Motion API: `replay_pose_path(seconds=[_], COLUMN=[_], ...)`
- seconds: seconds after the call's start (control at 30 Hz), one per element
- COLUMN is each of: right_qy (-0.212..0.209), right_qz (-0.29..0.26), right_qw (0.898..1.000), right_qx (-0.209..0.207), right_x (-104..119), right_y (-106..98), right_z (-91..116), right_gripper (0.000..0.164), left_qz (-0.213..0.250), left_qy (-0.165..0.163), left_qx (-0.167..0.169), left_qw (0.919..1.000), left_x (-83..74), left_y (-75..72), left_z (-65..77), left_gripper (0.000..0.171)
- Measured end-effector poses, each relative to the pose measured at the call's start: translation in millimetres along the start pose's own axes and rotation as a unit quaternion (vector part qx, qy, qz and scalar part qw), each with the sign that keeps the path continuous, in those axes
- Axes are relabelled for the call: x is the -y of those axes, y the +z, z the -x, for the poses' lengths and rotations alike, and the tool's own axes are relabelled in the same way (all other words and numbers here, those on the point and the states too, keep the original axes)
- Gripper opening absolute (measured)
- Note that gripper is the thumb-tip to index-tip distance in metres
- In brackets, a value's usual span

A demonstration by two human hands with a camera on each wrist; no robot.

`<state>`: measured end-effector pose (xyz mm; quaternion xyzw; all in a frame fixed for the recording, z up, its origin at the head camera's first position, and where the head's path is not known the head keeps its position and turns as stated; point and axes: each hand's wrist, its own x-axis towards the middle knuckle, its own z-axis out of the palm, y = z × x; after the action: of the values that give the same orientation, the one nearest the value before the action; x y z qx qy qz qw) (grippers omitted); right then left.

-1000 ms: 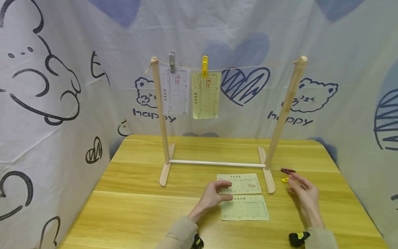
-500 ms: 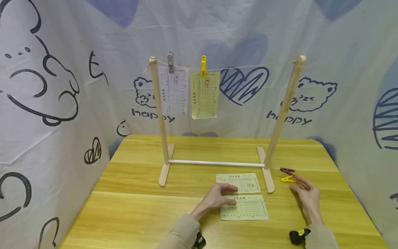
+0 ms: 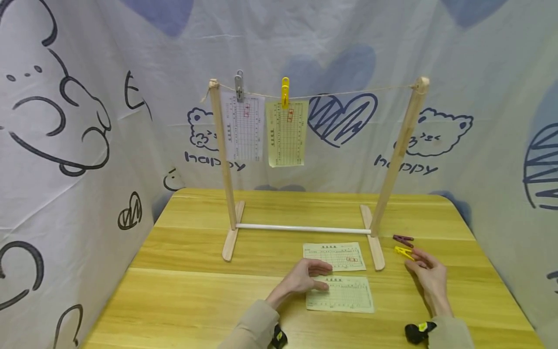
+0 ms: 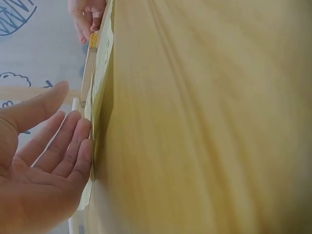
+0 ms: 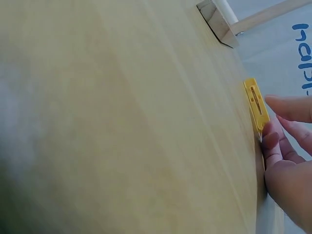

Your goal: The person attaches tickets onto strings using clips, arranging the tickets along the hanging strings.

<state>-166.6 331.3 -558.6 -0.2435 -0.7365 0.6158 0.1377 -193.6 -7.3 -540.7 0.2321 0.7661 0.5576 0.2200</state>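
My left hand (image 3: 301,277) is over the left part of two pale yellow printed slips on the table, thumb apart from the fingers. The nearer slip (image 3: 344,298) lies below the farther slip (image 3: 340,249), which bears a red stamp. In the left wrist view, the relaxed fingertips rest at the edge of a slip (image 4: 101,73). My right hand (image 3: 431,276) pinches the end of a yellow clothespin (image 3: 403,252) between thumb and fingers, low over the table. The right wrist view shows this clothespin (image 5: 256,105) at the fingertips. A dark purple clothespin (image 3: 403,240) lies just beyond.
A wooden stand spans the back, with a left post (image 3: 224,160), right post (image 3: 398,160) and white crossbar (image 3: 301,228). From its string hang a white slip (image 3: 244,133) under a grey clip (image 3: 239,86) and a yellow slip (image 3: 285,138) under another yellow clothespin (image 3: 285,92).
My right fingers have closed on the yellow clothespin, which has turned. My left hand has shifted slightly right, and the nearer slip has slid a little left and toward me.
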Motion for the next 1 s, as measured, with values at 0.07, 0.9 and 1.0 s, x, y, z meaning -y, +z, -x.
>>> replay_pose_path(seconds=[0.07, 0.9, 1.0], right_qy=[-0.004, -0.001, 0.002], right_qz=[0.017, 0.144, 0.146], right_qw=[1.0, 0.989, 0.989], right_qx=[-0.003, -0.029, -0.03], right_x=[0, -1, -1], right_y=[0, 3, 3], right_z=[0, -5, -4], right_gripper=[0.049, 0.046, 0.046], left_qz=[-0.004, -0.148, -0.191], left_qy=[0.001, -0.015, -0.007], left_qx=[-0.002, 0.014, 0.005], left_qw=[1.0, 0.9887, 0.9815], left_x=[0.0, -16.8, -15.0], left_y=[-0.3, 28.6, 30.5], left_z=[0.1, -19.9, -20.2], left_gripper=[0.046, 0.059, 0.054])
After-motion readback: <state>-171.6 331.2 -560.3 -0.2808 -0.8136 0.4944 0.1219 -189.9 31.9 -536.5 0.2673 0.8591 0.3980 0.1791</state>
